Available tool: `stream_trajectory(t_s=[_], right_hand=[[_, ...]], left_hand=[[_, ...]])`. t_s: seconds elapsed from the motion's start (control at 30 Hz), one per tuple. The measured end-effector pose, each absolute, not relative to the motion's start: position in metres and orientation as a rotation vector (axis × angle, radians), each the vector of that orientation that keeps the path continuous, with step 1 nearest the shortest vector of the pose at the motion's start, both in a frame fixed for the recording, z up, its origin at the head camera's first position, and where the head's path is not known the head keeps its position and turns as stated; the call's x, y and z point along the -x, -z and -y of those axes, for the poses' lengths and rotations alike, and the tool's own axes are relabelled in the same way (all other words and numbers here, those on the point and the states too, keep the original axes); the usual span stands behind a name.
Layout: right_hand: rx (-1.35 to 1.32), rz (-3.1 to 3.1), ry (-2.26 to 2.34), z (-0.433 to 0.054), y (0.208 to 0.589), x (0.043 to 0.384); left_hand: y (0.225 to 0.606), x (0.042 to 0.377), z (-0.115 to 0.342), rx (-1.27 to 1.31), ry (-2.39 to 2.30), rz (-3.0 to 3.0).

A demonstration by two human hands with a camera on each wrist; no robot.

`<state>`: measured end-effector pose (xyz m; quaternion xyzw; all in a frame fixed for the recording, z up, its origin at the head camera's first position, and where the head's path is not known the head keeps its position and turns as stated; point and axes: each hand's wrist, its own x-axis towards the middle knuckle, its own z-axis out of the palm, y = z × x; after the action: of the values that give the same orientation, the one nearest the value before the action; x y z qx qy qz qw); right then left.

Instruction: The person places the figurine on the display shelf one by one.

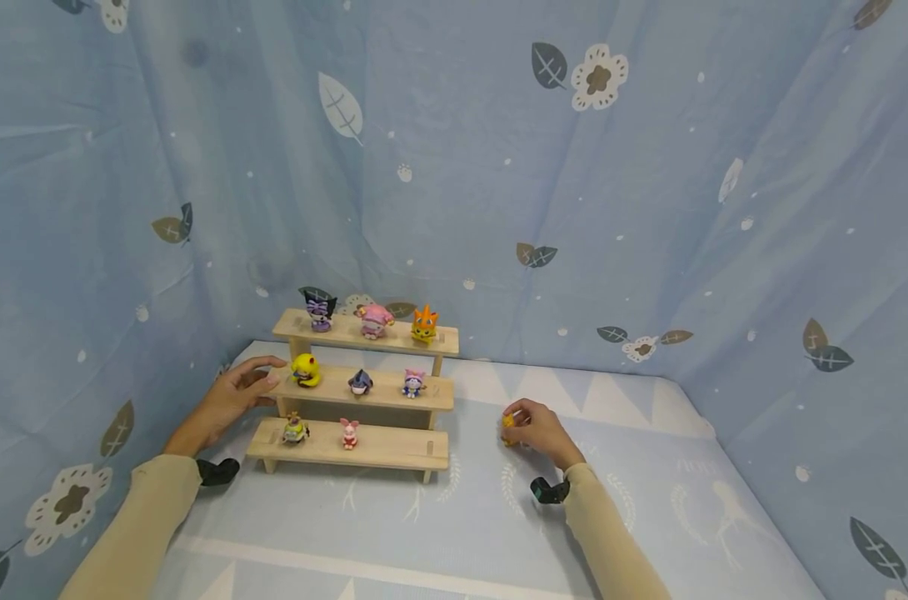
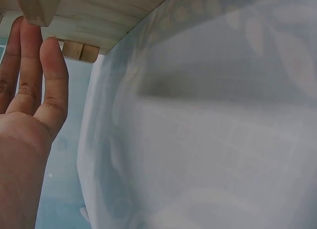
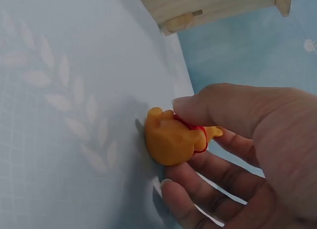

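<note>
My right hand (image 1: 538, 429) pinches a small yellow bear figurine (image 3: 171, 137) with a red top between thumb and fingers. The bear is tilted in the right wrist view, its rounded underside close to the cloth. At the far left, my left hand (image 1: 232, 396) is at the left end of the middle step of a three-tier wooden display stand (image 1: 349, 442). Its fingers (image 2: 54, 70) reach up nearly straight by a wooden leg under a board in the left wrist view. Nearest to that hand on the step sits a yellow-haired figurine (image 1: 306, 371).
Along the top step stand a black-and-purple figurine (image 1: 320, 312), a pink one (image 1: 374, 321) and an orange-crowned one (image 1: 425, 325). A donkey (image 1: 360, 382) and a pink-eared figurine (image 1: 413, 383) share the middle step. Below are a green-yellow figurine (image 1: 295, 430) and a piglet (image 1: 350, 433).
</note>
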<state>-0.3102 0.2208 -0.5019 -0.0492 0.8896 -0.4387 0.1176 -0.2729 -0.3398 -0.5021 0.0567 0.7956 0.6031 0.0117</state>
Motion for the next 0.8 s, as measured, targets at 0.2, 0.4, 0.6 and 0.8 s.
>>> stream_trajectory(t_s=[0.2,0.4,0.6,0.8], right_hand=[[0.149,-2.677,1.336,-0.221,0.498,0.304],[0.131,-2.714,1.374,-0.222,0.498,0.301],[0.137,-2.736,1.421,-0.222,0.499,0.297],[0.201,-2.746,1.490,-0.223,0.498,0.295]], left_hand=[[0.501,0.272,0.339,-0.167,-1.874,-2.489],[0.500,0.271,0.338,-0.166,-1.876,-2.485],[0.500,0.271,0.338,-0.168,-1.875,-2.490],[0.500,0.271,0.338,-0.164,-1.869,-2.499]])
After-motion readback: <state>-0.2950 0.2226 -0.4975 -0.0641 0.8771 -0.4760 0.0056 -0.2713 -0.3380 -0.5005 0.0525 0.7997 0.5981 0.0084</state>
